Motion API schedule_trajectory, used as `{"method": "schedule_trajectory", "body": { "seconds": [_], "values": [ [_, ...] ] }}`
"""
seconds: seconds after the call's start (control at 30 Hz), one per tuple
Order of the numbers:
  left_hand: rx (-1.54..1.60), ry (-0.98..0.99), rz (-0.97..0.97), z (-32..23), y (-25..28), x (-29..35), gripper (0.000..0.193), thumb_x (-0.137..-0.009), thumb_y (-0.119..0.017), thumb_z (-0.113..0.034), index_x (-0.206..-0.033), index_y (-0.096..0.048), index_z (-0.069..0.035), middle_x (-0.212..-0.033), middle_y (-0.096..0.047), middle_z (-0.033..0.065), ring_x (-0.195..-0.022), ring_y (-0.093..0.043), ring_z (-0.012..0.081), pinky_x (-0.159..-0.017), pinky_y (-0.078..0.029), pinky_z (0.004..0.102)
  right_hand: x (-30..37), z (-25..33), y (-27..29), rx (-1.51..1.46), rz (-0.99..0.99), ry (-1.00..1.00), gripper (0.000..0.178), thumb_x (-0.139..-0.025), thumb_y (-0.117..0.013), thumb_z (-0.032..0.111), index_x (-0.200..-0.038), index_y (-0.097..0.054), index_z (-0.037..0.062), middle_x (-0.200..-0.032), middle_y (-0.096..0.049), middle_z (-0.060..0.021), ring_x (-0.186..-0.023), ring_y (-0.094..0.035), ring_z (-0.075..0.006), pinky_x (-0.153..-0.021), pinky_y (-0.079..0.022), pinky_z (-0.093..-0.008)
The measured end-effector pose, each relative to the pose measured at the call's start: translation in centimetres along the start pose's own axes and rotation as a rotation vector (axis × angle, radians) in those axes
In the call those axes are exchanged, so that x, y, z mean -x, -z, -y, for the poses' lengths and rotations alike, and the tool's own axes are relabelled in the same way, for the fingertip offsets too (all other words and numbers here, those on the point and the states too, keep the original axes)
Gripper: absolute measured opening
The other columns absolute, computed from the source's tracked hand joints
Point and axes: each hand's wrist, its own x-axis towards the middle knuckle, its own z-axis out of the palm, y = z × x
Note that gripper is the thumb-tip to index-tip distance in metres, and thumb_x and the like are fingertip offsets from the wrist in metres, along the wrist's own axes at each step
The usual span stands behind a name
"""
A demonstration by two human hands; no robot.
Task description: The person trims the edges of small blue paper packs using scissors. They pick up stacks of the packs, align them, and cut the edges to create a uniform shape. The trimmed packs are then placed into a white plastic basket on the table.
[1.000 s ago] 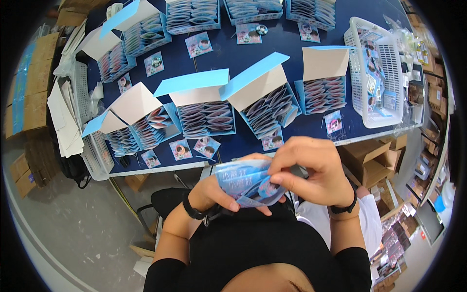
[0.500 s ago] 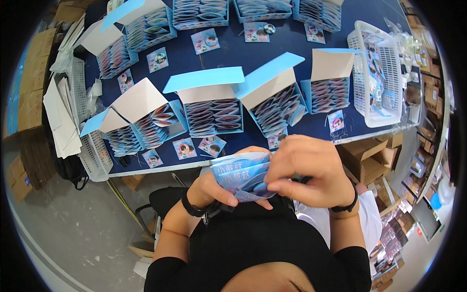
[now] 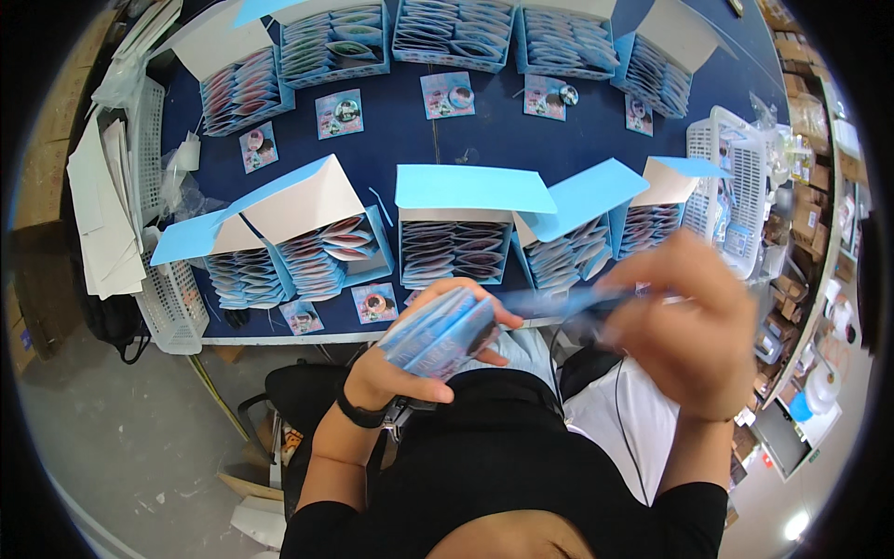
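Observation:
My left hand [image 3: 374, 380] holds a small fanned stack of light blue printed packets [image 3: 438, 337] in front of my body, thumb on the near side and fingers behind. Off to the right, my right hand [image 3: 694, 326] is smeared by motion. From its fingertips a thin blue packet [image 3: 568, 300] stretches toward the stack, too blurred to tell its shape. Just beyond the hands stands a row of open blue boxes filled with similar packets, including a middle box [image 3: 454, 253] with a raised lid and a box [image 3: 321, 259] to its left.
More filled boxes [image 3: 453, 33] line the far side of the dark blue table [image 3: 372, 168]. Picture cards with round badges, such as one card [image 3: 447, 95], lie between the rows. A white basket [image 3: 698, 140] stands at the right; another basket [image 3: 172, 312] is at the left edge.
My right hand has moved away to the right from the stack, drawing a blue piece with it. The packets in my left hand have tilted and fanned. The whole view has shifted.

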Motion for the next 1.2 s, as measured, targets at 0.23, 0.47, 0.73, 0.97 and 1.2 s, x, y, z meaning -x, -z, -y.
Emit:
{"method": "schedule_trajectory", "body": {
  "seconds": [0.23,0.47,0.73,0.97,1.2],
  "values": [
    [0.022,-0.166,-0.070,-2.2,2.1,2.1,0.083,-0.056,-0.084,-0.007,-0.125,-0.038,-0.006,-0.114,-0.049,0.0200,-0.112,-0.050,0.0409,-0.071,-0.059,0.0481,-11.7,-9.9,0.6,0.360,-0.029,0.159,0.011,-0.078,-0.064,0.005,-0.088,-0.066,0.0005,-0.083,-0.064,-0.0145,-0.072,-0.062,-0.0312,-0.064,-0.050,-0.0358],
    [0.030,-0.231,-0.033,-3.8,3.0,3.1,0.082,-0.054,-0.084,-0.005,-0.123,-0.039,-0.005,-0.113,-0.049,0.0211,-0.110,-0.050,0.0407,-0.073,-0.058,0.0493,-17.2,-18.0,-6.6,0.366,0.303,0.041,0.013,-0.084,-0.059,0.001,-0.096,-0.065,-0.0013,-0.092,-0.057,-0.0131,-0.076,-0.062,-0.0262,-0.064,-0.052,-0.0313],
    [0.045,-0.249,-0.067,-4.0,4.2,3.9,0.083,-0.053,-0.084,-0.008,-0.123,-0.039,-0.004,-0.116,-0.048,0.0221,-0.112,-0.050,0.0394,-0.072,-0.059,0.0449,-18.0,-19.9,-9.2,0.572,0.143,0.081,0.019,-0.076,-0.062,-0.003,-0.095,-0.066,0.0005,-0.098,-0.057,-0.0162,-0.089,-0.060,-0.0343,-0.077,-0.051,-0.0385],
    [0.130,-0.244,-0.062,-4.2,4.0,3.3,0.087,-0.055,-0.083,-0.022,-0.126,-0.039,-0.001,-0.117,-0.046,0.0227,-0.113,-0.049,0.0364,-0.072,-0.059,0.0413,-18.1,-18.2,-8.9,0.581,0.101,0.025,0.023,-0.079,-0.055,-0.008,-0.098,-0.066,-0.0009,-0.099,-0.057,-0.0168,-0.091,-0.060,-0.0339,-0.079,-0.050,-0.0364],
    [0.179,-0.194,-0.143,-4.6,3.3,3.3,0.086,-0.054,-0.085,-0.021,-0.124,-0.040,-0.001,-0.114,-0.044,0.0236,-0.109,-0.048,0.0430,-0.062,-0.060,0.0468,-19.0,-18.8,-10.3,0.533,0.209,0.020,0.033,-0.074,-0.056,-0.012,-0.101,-0.067,0.0019,-0.102,-0.055,-0.0168,-0.092,-0.059,-0.0350,-0.081,-0.049,-0.0389]
  ]
}}
